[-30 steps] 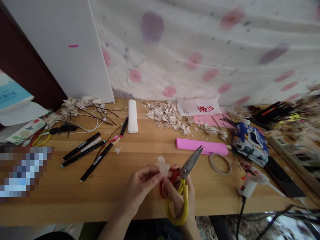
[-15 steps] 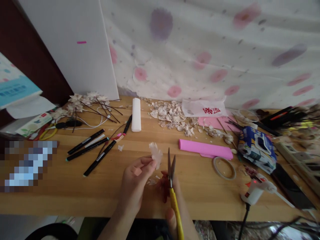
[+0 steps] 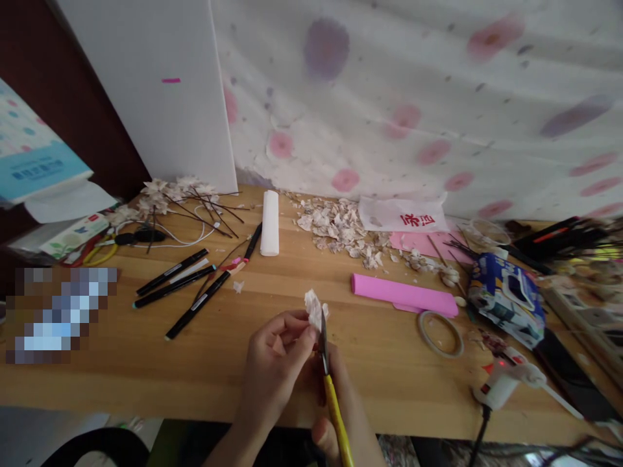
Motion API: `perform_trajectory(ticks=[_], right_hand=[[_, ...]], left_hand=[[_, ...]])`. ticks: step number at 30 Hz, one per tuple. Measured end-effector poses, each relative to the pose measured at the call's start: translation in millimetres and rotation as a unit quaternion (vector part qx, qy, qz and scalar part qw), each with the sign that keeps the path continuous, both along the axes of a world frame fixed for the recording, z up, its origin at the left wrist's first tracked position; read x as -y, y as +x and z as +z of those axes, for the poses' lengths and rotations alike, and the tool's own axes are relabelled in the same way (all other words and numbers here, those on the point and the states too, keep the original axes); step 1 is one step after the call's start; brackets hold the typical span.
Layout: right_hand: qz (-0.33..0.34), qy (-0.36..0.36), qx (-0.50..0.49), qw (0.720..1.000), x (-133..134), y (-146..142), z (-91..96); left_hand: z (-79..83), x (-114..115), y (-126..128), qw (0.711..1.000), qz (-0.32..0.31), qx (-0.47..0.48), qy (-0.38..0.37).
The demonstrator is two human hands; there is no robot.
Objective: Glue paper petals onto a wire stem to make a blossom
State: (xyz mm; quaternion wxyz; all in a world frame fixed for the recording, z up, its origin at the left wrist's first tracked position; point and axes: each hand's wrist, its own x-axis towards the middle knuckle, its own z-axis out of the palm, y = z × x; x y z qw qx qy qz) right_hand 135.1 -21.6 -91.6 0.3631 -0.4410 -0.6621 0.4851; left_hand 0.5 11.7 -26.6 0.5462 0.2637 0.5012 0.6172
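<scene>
My left hand (image 3: 275, 363) pinches a small white crumpled paper piece (image 3: 313, 307) above the wooden table (image 3: 146, 350) near its front edge. My right hand (image 3: 343, 415) grips yellow-handled scissors (image 3: 331, 389), seen edge-on, with the blades up against the paper piece. Most of the right hand's fingers are hidden behind the scissor handle.
Black markers (image 3: 180, 285) lie at left, a white paper roll (image 3: 270, 222) and a heap of paper scraps (image 3: 341, 230) at the back. A pink paper roll (image 3: 403, 295), a tape ring (image 3: 440, 334), a blue wipes pack (image 3: 509, 298) and a glue gun (image 3: 503, 379) sit at right.
The scissors turned from blades pointing up-right and open to edge-on, and closed in on the paper piece. The view shifted slightly left.
</scene>
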Motion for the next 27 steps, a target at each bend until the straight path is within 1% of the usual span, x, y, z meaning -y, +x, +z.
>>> perform_trajectory(ticks=[4,8,13,17,22,27], right_hand=[[0.003,-0.030,-0.058,0.998,-1,0,13.7],[-0.024,-0.044,-0.082,0.995,1,-4,23.4],[-0.037,-0.041,-0.079,0.995,2,-8,23.8],[-0.034,-0.044,-0.072,0.996,2,-9,26.6],[-0.026,-0.067,-0.072,0.995,3,-8,31.9],[-0.044,-0.052,-0.075,0.995,1,-7,27.2]], left_hand=[[3.2,0,-5,1.000,-0.011,0.010,-0.007],[6.9,1,-9,0.999,-0.025,0.030,-0.019],[6.8,3,-12,0.998,-0.021,0.044,-0.029],[7.0,3,-13,0.998,-0.031,0.041,-0.028],[6.6,0,-12,0.998,-0.043,0.043,-0.029],[7.1,-2,-11,0.997,-0.044,0.042,-0.041]])
